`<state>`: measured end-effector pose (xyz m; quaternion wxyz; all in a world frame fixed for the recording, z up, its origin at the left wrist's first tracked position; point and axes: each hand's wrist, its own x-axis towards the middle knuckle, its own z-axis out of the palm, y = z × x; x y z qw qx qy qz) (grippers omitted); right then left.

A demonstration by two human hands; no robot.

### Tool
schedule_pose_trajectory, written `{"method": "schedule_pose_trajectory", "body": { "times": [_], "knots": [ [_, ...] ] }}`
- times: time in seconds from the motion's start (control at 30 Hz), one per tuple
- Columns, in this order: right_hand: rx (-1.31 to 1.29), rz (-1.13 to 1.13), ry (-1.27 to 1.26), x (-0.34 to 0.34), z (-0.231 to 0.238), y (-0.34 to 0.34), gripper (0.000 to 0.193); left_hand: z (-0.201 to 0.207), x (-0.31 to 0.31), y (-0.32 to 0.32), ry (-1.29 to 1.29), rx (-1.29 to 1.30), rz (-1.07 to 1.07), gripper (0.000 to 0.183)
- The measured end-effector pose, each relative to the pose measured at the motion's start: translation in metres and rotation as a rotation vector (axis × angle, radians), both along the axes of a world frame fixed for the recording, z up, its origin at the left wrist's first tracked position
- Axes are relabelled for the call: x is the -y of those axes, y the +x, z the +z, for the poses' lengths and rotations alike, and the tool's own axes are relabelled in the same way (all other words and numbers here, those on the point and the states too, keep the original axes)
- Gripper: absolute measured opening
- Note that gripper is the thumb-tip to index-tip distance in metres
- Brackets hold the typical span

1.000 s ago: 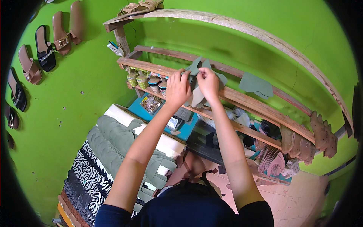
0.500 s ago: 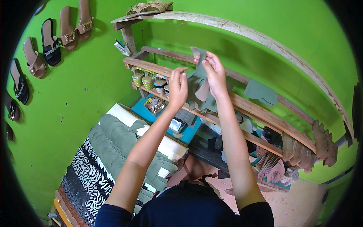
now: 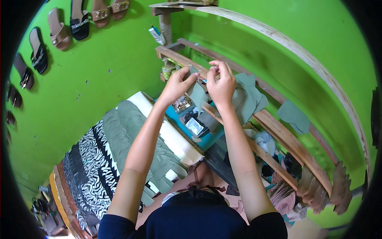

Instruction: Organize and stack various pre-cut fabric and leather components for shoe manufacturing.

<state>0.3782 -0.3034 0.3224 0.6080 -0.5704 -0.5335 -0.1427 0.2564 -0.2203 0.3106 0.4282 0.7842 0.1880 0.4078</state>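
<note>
A grey-green cut piece of sheet material [image 3: 197,95] hangs from my left hand [image 3: 177,85], its upper end pinched between thumb and fingers. My right hand [image 3: 223,85] is raised close beside it, with thumb and fingers curled together; whatever may be between them is too small to make out. Just right of that hand, several grey-green cut pieces [image 3: 252,95] hang over the wooden rack [image 3: 274,125]. Another such piece [image 3: 293,115] lies over the rear rail.
Overlapping rows of grey-green pieces [image 3: 137,139] and zebra-patterned pieces [image 3: 97,163] cover the surface at left. Behind my hands, a blue surface [image 3: 201,139] holds small parts and packets. Sandals [image 3: 38,51] hang on the green wall. Brown pieces [image 3: 314,185] hang at the rack's right end.
The view has shifted, so the rack sits farther right. The piece that my right hand held up now hangs from my left hand. Both hands have come closer together.
</note>
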Motion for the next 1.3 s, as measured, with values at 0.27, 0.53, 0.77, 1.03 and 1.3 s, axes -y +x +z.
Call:
{"method": "schedule_pose_trajectory", "body": {
  "times": [0.27, 0.53, 0.77, 1.03, 1.3],
  "knots": [
    [-0.046, 0.994, -0.287, -0.045, -0.023, -0.042, 0.029, 0.006, -0.001, -0.087, 0.099, -0.512, -0.066, 0.028],
    [-0.219, 1.428, -0.808, -0.069, -0.080, -0.086, 0.023, -0.032, 0.026, -0.159, -0.028, -0.534, 0.204, 0.030],
    [-0.148, 1.424, -0.946, -0.071, -0.134, -0.112, 0.024, -0.071, 0.064, -0.210, -0.192, -0.482, 0.581, 0.026],
    [-0.280, 1.336, -0.958, -0.034, -0.195, -0.119, 0.015, -0.169, 0.116, -0.234, -0.292, -0.265, 0.613, 0.023],
    [-0.486, 1.121, -1.105, 0.042, -0.280, -0.119, 0.020, -0.245, 0.183, -0.218, -0.802, -0.266, 0.686, 0.025]
  ]
}}
